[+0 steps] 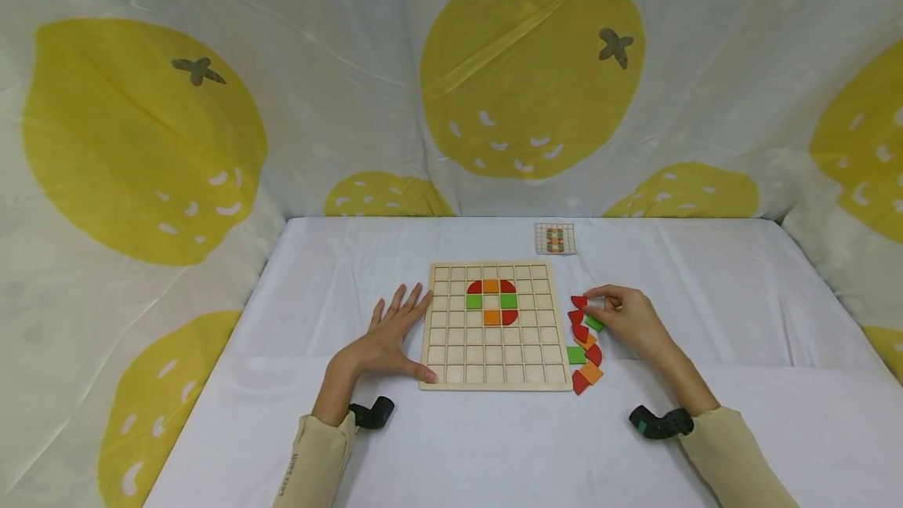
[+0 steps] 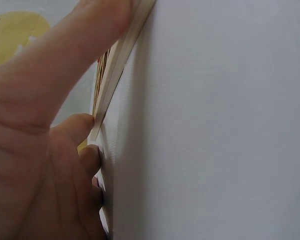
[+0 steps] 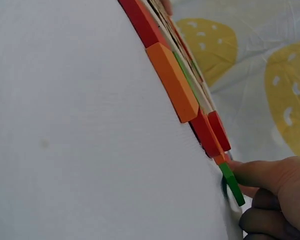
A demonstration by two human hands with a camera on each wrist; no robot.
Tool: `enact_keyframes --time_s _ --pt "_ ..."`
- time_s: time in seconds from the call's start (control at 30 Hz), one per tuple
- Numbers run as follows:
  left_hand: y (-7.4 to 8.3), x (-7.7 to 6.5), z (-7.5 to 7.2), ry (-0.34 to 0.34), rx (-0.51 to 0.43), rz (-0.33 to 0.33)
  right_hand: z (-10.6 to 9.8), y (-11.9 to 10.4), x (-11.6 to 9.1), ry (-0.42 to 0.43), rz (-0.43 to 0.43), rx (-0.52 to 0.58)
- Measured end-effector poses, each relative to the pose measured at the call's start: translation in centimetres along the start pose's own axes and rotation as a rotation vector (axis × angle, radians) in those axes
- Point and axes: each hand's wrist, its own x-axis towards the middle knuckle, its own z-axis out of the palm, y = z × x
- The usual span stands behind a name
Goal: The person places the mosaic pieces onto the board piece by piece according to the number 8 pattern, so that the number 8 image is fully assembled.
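A square wooden grid board [image 1: 457, 353] lies on the table. Red quarter-round, orange square and green square tiles form a small ring in its upper middle cells. Spread along the board's left edge, my left hand [image 1: 386, 341] has its thumb at the near corner and its fingertips at the side. My right hand [image 1: 628, 320] pinches a red quarter-round tile [image 1: 579, 302] between thumb and index finger, right of the board. Below that hand runs a loose row of tiles, among them a green tile [image 1: 576, 355] and an orange tile [image 3: 172, 82].
Behind the board lies a small pattern card [image 1: 555, 239] showing a grid with coloured shapes. White cloth [image 1: 487, 445] covers the table. A lemon-print curtain [image 1: 353, 100] hangs at the back and sides. Both wrists wear black camera mounts.
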Motion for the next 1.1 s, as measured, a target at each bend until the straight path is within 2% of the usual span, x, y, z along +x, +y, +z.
enact_keyframes --time_s 0.2,0.37,0.53,0.83,1.1 --pt "-0.1 0.0 0.0 0.005 -0.003 0.007 -0.1 0.1 0.0 -0.018 -0.002 -0.019" --pt "-0.2 0.0 0.1 0.004 0.002 0.012 -0.1 0.0 0.1 0.012 -0.014 -0.031" --pt "-0.1 0.1 0.1 -0.008 0.003 0.000 0.4 -1.5 -0.3 0.034 -0.048 -0.018" --pt "0.1 0.0 -0.1 -0.001 0.010 0.002 4.5 -6.8 -0.9 -0.088 -0.124 0.075" --pt "0.1 -0.1 -0.1 -0.003 0.017 0.006 7.9 -9.8 -0.2 -0.097 -0.153 0.075"
